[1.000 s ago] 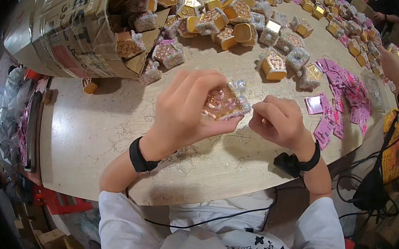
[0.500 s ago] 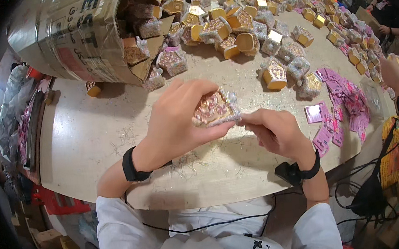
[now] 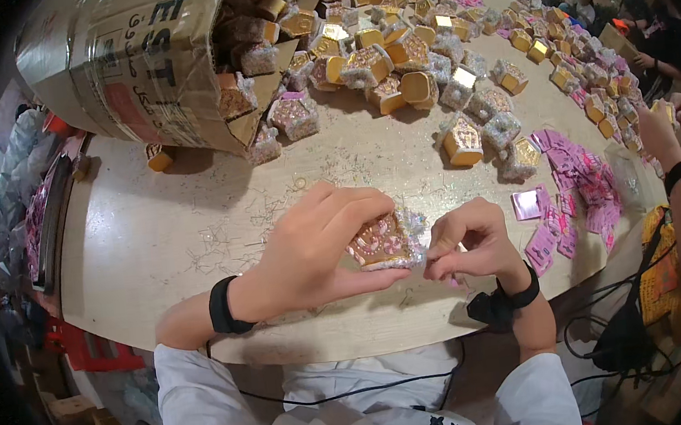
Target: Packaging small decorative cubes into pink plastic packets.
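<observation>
My left hand [image 3: 311, 248] is wrapped round a house-shaped ornament [image 3: 379, 241] with a gold-brown, pink-dotted face and a rim of clear glittery tinsel. Its decorated side is turned up, above the near middle of the table. Close by the ornament's right edge, the thumb and fingers of my right hand [image 3: 474, 240] are pinched together. A sliver of pink shows beneath those fingers, but what they hold is too small and covered to name. Thin loose strands [image 3: 225, 244] are scattered on the table [image 3: 132, 265] around my left hand.
An open cardboard box [image 3: 122, 70] lies on its side at the far left, similar ornaments spilling out. A big heap of ornaments [image 3: 391, 52] curves across the back. Pink cards [image 3: 579, 181] are piled on the right. Another person's hands [image 3: 661, 132] are at the far right.
Both hands and the ornament have come nearer to me and slightly right. My right hand has turned, its pinched fingers now pointing left, and pink shows under them.
</observation>
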Demonstrator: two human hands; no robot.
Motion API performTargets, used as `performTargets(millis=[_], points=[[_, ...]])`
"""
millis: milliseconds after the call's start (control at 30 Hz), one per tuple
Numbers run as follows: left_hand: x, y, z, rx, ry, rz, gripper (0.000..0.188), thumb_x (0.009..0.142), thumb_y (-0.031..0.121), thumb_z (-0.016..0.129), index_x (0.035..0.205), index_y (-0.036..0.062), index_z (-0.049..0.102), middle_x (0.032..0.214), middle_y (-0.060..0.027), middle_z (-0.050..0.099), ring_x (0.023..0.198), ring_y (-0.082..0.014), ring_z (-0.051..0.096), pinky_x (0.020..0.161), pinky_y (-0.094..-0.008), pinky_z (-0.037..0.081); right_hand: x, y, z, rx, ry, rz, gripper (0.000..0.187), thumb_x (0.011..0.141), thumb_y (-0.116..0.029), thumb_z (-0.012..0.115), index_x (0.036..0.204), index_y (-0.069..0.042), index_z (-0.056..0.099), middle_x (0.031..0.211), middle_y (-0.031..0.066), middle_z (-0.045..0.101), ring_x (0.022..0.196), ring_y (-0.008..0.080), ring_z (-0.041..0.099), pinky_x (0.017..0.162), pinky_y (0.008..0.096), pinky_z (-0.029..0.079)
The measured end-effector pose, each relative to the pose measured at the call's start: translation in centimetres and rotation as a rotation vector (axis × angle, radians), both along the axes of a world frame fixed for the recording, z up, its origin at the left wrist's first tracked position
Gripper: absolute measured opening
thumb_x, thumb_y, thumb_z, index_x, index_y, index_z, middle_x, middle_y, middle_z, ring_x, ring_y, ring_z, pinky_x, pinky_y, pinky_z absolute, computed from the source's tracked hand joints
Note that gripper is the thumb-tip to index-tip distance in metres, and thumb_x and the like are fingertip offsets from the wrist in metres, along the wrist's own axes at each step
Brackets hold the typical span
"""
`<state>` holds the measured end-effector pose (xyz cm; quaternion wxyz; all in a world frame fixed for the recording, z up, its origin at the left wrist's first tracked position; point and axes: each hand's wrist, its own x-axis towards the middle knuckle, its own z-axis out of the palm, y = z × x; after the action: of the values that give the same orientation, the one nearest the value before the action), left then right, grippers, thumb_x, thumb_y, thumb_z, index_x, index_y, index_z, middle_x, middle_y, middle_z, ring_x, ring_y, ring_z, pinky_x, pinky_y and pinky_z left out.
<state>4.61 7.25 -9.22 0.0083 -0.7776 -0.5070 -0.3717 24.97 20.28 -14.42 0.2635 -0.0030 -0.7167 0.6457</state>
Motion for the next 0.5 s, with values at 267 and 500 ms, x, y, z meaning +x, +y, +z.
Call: performTargets(millis=[267,500], points=[[0.9,0.0,-0.4,-0.168,-0.102,0.001,0.056,0.067,0.030,0.083,0.109,0.0040,0.057,0.103,-0.0118,0.061,0.087,-0.0309,0.058,0.076,-0.0381,0.047,-0.1,0.5,-0.3,-0.041,0.145,0.111,0.021,0.066,-0.003,0.085,0.071,-0.004,0.064,0.068,0.0034,0.063,0.057,0.0089,0.051,0.049,0.0233,0.035],[1.2,0.3,-0.3,-0.019,-0.033,-0.066,0.063,0.065,0.028,0.084,0.115,0.0035,0.054,0.108,-0.0128,0.060,0.090,-0.0304,0.057,0.076,-0.0382,0.047,-0.2,1.0,-0.1,-0.094,0.041,0.173,0.029,0.063,-0.007,0.087,0.070,-0.005,0.059,0.075,0.0010,0.051,0.071,0.0104,0.048,0.062,0.0235,0.036]])
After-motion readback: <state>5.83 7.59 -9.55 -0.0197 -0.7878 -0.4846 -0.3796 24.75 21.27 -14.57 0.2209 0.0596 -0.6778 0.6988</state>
